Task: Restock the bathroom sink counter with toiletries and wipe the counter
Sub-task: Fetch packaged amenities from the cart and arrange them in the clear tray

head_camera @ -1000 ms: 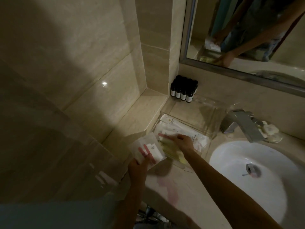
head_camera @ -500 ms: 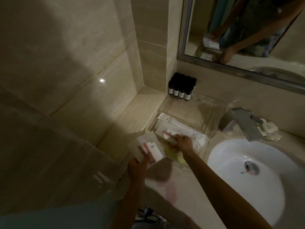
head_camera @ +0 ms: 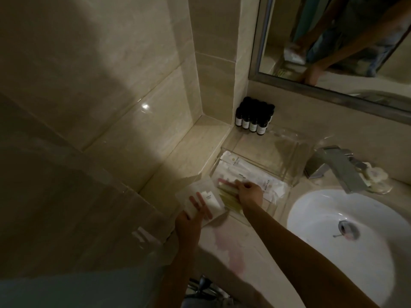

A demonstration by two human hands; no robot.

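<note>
A clear acrylic tray (head_camera: 287, 187) sits on the beige counter (head_camera: 224, 247) left of the sink. White toiletry packets (head_camera: 242, 172) and yellowish packets (head_camera: 229, 196) lie inside it. My right hand (head_camera: 249, 193) is down in the tray, fingers pressed on a packet with a pink strip (head_camera: 224, 182). My left hand (head_camera: 189, 221) hovers just left of the tray, holding a small stack of white sachets (head_camera: 200, 200) fanned out between thumb and fingers. Small dark bottles (head_camera: 253, 121) with white labels stand in the corner behind the tray.
A white round basin (head_camera: 333, 252) with a metal drain fills the right side. A square chrome tap (head_camera: 338, 170) and a soap dish (head_camera: 378, 181) stand behind it. A framed mirror (head_camera: 333, 90) hangs above. Tiled wall and a raised ledge (head_camera: 189, 158) close the left.
My right hand has slid slightly along the packets inside the tray, laying the pink-striped one down. My left hand has kept the sachets in nearly the same place.
</note>
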